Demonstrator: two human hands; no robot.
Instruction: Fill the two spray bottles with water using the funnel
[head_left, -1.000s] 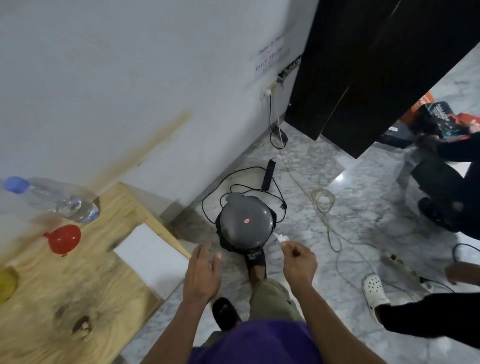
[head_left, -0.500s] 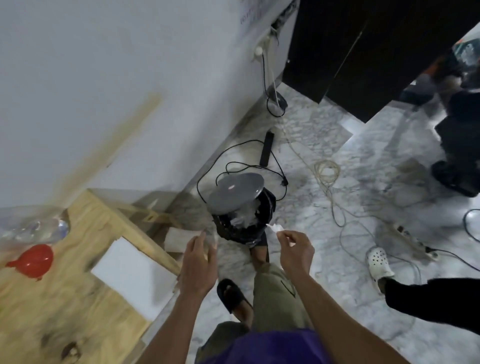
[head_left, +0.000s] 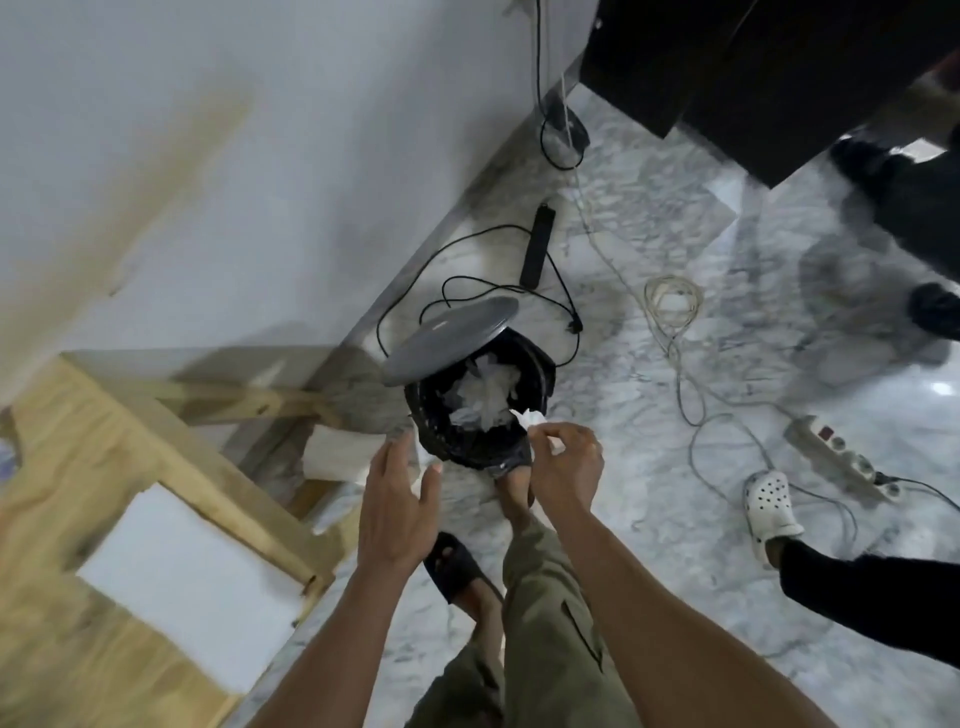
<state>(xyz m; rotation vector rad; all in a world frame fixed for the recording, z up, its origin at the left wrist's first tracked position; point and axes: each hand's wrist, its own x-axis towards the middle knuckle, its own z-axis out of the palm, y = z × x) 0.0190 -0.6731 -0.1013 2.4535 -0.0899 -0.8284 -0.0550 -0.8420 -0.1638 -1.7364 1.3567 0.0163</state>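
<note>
Right hand (head_left: 563, 467) has its fingers (head_left: 545, 434) pinched on a scrap of white tissue (head_left: 531, 417), right over the front rim of the pedal bin (head_left: 480, 410). Left hand (head_left: 397, 506) is empty, fingers spread loose, hovering just beside the bin w/ nothing in it. Lid (head_left: 452, 338) is tipped up, and a foot (head_left: 511, 486) looks to be on the pedal. Bin's already got a pile of white tissue inside.

Imo the step is just ditching the scrap: keep the foot down so the lid stays up, move the hand over the middle, let go.

Spray bottles and funnel aren't in shot, so can't say where they are; only a corner of the wooden surface (head_left: 67, 623) shows at left.
</note>
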